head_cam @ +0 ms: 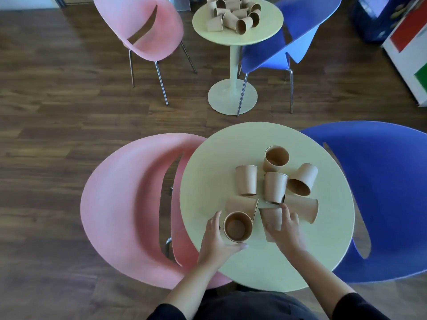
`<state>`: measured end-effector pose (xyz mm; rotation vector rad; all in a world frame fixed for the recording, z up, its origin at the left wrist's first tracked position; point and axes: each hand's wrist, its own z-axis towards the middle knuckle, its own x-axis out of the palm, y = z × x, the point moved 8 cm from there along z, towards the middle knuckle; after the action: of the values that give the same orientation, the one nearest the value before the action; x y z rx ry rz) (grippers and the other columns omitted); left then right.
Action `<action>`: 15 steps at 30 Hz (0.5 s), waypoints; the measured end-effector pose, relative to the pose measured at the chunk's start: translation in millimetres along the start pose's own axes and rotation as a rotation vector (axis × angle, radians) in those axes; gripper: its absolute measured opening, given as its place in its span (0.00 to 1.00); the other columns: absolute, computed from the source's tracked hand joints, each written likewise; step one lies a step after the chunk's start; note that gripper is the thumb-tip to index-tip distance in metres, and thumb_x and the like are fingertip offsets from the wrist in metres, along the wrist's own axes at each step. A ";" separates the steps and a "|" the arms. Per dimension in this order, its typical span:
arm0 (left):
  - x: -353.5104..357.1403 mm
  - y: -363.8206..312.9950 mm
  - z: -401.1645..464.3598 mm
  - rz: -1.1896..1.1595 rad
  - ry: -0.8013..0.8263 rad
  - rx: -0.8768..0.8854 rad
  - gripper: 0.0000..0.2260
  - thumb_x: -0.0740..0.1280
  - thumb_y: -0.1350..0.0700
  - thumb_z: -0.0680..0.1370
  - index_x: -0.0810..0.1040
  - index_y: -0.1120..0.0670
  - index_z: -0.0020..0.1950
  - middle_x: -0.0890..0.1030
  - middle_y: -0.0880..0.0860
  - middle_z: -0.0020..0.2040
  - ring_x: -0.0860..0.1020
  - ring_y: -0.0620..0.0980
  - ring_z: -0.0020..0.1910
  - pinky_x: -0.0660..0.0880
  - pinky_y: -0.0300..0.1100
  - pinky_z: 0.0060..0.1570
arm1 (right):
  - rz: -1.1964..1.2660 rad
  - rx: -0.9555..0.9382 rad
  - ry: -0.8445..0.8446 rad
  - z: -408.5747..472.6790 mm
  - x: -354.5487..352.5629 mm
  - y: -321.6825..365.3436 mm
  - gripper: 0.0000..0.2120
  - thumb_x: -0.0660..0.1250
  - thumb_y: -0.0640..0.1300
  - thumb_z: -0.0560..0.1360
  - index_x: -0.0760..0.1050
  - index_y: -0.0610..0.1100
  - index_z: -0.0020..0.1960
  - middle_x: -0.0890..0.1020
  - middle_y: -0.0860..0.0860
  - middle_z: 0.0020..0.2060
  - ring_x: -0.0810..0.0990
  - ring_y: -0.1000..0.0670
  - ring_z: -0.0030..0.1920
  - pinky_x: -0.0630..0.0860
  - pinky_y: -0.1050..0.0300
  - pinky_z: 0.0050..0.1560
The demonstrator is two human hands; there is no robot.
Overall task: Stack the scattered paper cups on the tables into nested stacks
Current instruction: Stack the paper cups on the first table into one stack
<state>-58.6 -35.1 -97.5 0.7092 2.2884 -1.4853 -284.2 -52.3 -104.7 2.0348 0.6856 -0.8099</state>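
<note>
Several brown paper cups lie scattered on the near round table (323, 239). My left hand (216, 241) is wrapped around an upright cup (238, 226) at the table's front left. My right hand (285, 229) grips a cup lying on its side (271, 218) just to the right of it. Beyond them one cup lies on its side (241, 204). Two cups stand upside down (246, 180) (275, 187). Another stands upright (276, 158), and two more lie tipped at the right (302, 180) (305, 210).
A pink chair (129, 215) is tucked against the near table's left, a blue chair (381, 192) against its right. A far round table (254, 33) holds a heap of several cups (233, 13), flanked by a pink chair (143, 26) and a blue chair (298, 31).
</note>
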 end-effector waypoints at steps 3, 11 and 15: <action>-1.8 -1.6 0.2 0.017 0.005 0.019 0.49 0.80 0.44 0.63 0.58 0.51 0.76 0.65 0.47 0.72 0.67 0.46 0.71 0.63 0.35 0.66 | -0.003 -0.009 -0.003 -5.9 -4.0 -5.2 0.34 0.67 0.52 0.73 0.54 0.51 0.74 0.69 0.44 0.57 0.76 0.39 0.48 0.77 0.48 0.43; 3.0 -4.7 4.7 0.044 0.026 0.055 0.41 0.81 0.45 0.63 0.67 0.52 0.71 0.72 0.42 0.61 0.70 0.40 0.61 0.63 0.30 0.59 | 0.111 -0.016 -0.049 -26.4 -19.3 -11.6 0.36 0.70 0.52 0.73 0.55 0.49 0.74 0.68 0.43 0.67 0.75 0.39 0.58 0.78 0.47 0.52; 3.9 -1.4 8.7 0.042 0.011 0.068 0.35 0.82 0.45 0.60 0.72 0.47 0.62 0.78 0.42 0.57 0.76 0.43 0.57 0.72 0.37 0.57 | 0.216 -0.081 -0.109 -39.0 -33.1 4.5 0.37 0.73 0.49 0.71 0.57 0.45 0.73 0.66 0.44 0.69 0.71 0.42 0.64 0.74 0.48 0.57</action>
<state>-62.6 -42.6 -102.1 0.7805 2.2260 -1.5509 -290.8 -27.7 -60.1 1.9367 0.4220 -0.7480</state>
